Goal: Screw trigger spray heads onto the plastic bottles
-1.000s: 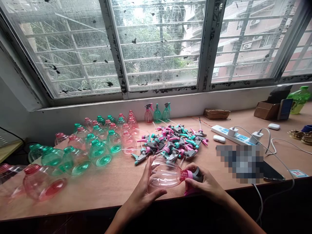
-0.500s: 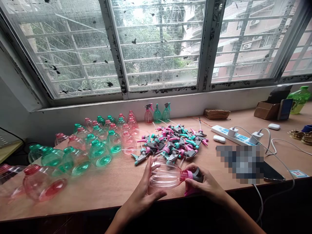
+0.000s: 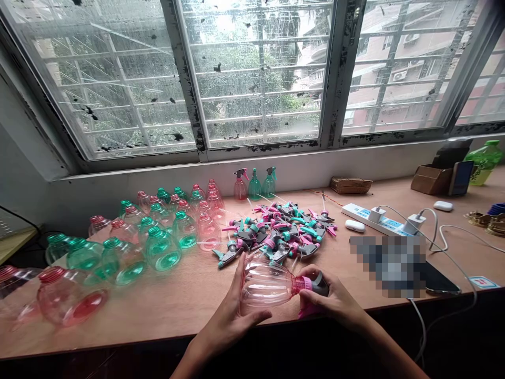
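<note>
Head view, listed left to right as seen by a bystander.

Uncapped pink bottles [image 3: 53,300] and uncapped green bottles [image 3: 162,251]: a crowd standing on the wooden tabletop [image 3: 158,316], left of the left fingers and well apart from them, the nearer ones larger to the eye.

Left hand [image 3: 224,310]: fingers bent round the base end of the held bottle, thumb spread low along its near side; thumb pressure cannot be told.

Translucent pink spray bottle [image 3: 268,287]: on its side between the two sets of fingers, base left, threaded neck [image 3: 295,285] right. Thin, hollow plastic, apparently empty; likely light, springy under a squeeze, slick along the fluted wall, more apt to dent than break. Best hold: broad and gentle on the belly, firm only at the neck, which should be stiffer.

Loose trigger-sprayer heads [image 3: 282,231]: a grey, pink and teal heap just past the left fingertips.

Pink collar [image 3: 305,283]: against the neck, beside the right fingertips; tightness not readable. Its ridged rim should give the surest grip.

Grey trigger-spray head [image 3: 320,284]: clamped in the right hand [image 3: 337,302], thumb on the near side; pink trigger [image 3: 310,309] beneath those fingers, best spared any load.

White power strip [image 3: 386,221]: beyond the right fingers, to their right.
</note>
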A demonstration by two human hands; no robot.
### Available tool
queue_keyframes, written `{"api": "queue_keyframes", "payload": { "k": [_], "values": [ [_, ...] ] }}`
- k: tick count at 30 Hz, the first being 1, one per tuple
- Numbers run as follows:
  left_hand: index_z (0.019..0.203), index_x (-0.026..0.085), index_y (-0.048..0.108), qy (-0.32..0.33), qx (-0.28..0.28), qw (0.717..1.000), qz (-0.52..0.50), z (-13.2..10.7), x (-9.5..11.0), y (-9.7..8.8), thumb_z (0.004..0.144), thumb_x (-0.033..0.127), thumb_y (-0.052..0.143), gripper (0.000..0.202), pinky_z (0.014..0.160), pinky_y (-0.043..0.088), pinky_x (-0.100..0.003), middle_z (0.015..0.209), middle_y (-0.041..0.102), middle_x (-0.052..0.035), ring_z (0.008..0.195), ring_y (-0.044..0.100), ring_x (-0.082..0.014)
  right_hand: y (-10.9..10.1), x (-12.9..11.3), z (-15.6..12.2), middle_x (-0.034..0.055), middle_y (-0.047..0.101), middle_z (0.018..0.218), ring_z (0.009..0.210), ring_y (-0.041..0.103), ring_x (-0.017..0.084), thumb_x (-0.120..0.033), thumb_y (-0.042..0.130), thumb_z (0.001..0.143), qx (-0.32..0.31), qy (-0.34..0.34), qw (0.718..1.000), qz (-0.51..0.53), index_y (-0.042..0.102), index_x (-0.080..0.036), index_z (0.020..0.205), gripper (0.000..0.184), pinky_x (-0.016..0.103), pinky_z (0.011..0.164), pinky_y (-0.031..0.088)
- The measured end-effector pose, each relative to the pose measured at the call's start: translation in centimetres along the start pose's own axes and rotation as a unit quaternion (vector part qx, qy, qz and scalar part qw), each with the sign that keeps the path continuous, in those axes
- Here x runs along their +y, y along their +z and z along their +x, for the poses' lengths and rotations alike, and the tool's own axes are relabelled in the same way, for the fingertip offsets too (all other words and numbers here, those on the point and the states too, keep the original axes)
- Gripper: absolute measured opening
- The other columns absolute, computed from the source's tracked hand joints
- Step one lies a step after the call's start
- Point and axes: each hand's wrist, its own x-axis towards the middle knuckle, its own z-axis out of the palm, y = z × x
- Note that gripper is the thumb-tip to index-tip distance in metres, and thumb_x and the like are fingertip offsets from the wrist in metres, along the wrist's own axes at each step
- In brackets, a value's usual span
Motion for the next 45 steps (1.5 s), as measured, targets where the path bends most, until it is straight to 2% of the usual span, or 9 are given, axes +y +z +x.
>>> {"api": "queue_keyframes", "payload": {
  "k": [4, 10, 14, 18, 24, 30, 33, 37, 45],
  "values": [
    [0.160, 0.030, -0.010, -0.007, -0.005, 0.999, -0.032, 0.1, 0.3, 0.0, 0.092, 0.046, 0.068, 0.105, 0.127, 0.014, -0.053, 0.171, 0.006, -0.0103, 0.156, 0.011, -0.0320, 0.0, 0.0, 0.0, -0.0014, 0.075, 0.071, 0.065, 0.069, 0.018, -0.041, 0.078, 0.085, 0.002, 0.002, 1.000, -0.003, 0.063, -0.020, 0.098, 0.028, 0.026, 0.063, 0.055],
    [0.159, 0.038, -0.006, 0.010, 0.016, 1.000, 0.019, 0.2, -1.0, 0.0, 0.092, 0.036, 0.070, 0.101, 0.126, 0.015, -0.053, 0.172, 0.001, -0.0050, 0.157, 0.007, -0.0299, 0.0, 0.0, 0.1, -0.0009, 0.075, 0.070, 0.065, 0.070, 0.020, -0.042, 0.078, 0.085, 0.000, 0.003, 1.000, -0.003, 0.064, -0.020, 0.097, 0.029, 0.029, 0.063, 0.056],
    [0.158, 0.040, -0.010, 0.007, 0.020, 1.000, 0.006, 0.1, -1.5, 0.1, 0.095, 0.034, 0.066, 0.099, 0.126, 0.017, -0.053, 0.172, 0.004, -0.0052, 0.156, 0.012, -0.0296, 0.0, 0.1, 0.1, -0.0008, 0.076, 0.071, 0.065, 0.071, 0.019, -0.041, 0.078, 0.085, -0.002, 0.006, 1.000, 0.002, 0.063, -0.020, 0.099, 0.030, 0.028, 0.063, 0.057],
    [0.159, 0.038, -0.007, 0.008, 0.009, 1.000, 0.012, 0.1, -1.1, -0.1, 0.091, 0.038, 0.072, 0.104, 0.126, 0.015, -0.054, 0.172, 0.003, -0.0059, 0.156, 0.012, -0.0326, 0.0, 0.2, 0.1, -0.0005, 0.076, 0.071, 0.065, 0.071, 0.019, -0.041, 0.077, 0.086, -0.003, 0.010, 1.000, 0.009, 0.062, -0.020, 0.100, 0.030, 0.029, 0.063, 0.056],
    [0.159, 0.040, -0.003, 0.002, 0.007, 1.000, 0.009, -0.1, -0.3, -0.1, 0.094, 0.038, 0.067, 0.096, 0.127, 0.012, -0.055, 0.172, 0.001, -0.0032, 0.156, 0.009, -0.0327, 0.1, 0.1, 0.2, -0.0004, 0.075, 0.072, 0.066, 0.069, 0.019, -0.041, 0.078, 0.085, 0.003, 0.006, 1.000, -0.001, 0.063, -0.020, 0.099, 0.030, 0.029, 0.064, 0.054],
    [0.158, 0.045, 0.000, 0.010, 0.027, 0.999, -0.018, -0.2, -0.1, 0.3, 0.097, 0.037, 0.064, 0.089, 0.125, 0.020, -0.055, 0.172, 0.004, -0.0035, 0.153, 0.024, -0.0322, 0.1, 0.1, 0.0, -0.0009, 0.076, 0.070, 0.065, 0.070, 0.019, -0.041, 0.078, 0.085, 0.000, 0.007, 1.000, 0.009, 0.062, -0.020, 0.099, 0.030, 0.029, 0.063, 0.056],
    [0.158, 0.043, -0.005, 0.000, 0.010, 1.000, -0.021, -0.2, 0.2, 0.2, 0.093, 0.037, 0.069, 0.099, 0.125, 0.018, -0.056, 0.172, 0.004, -0.0043, 0.154, 0.020, -0.0336, 0.1, 0.1, 0.0, -0.0013, 0.075, 0.070, 0.064, 0.070, 0.018, -0.040, 0.078, 0.085, -0.001, 0.011, 1.000, 0.019, 0.062, -0.020, 0.099, 0.029, 0.028, 0.064, 0.055],
    [0.159, 0.040, -0.002, 0.002, -0.005, 0.999, -0.042, -0.1, 0.1, -0.2, 0.094, 0.042, 0.067, 0.094, 0.125, 0.019, -0.056, 0.172, 0.004, -0.0055, 0.155, 0.018, -0.0345, 0.1, 0.0, 0.1, -0.0010, 0.075, 0.070, 0.064, 0.070, 0.019, -0.040, 0.078, 0.085, 0.001, 0.006, 1.000, 0.015, 0.063, -0.019, 0.098, 0.029, 0.028, 0.062, 0.055],
    [0.156, 0.052, 0.003, 0.037, 0.021, 0.999, -0.031, -0.3, -0.8, 0.0, 0.099, 0.033, 0.060, 0.082, 0.126, 0.012, -0.054, 0.172, 0.001, 0.0036, 0.157, 0.005, -0.0301, 0.3, -0.3, 0.1, -0.0015, 0.076, 0.070, 0.064, 0.070, 0.018, -0.038, 0.078, 0.085, 0.004, 0.003, 1.000, 0.016, 0.063, -0.020, 0.098, 0.027, 0.027, 0.063, 0.056]
  ]
}}
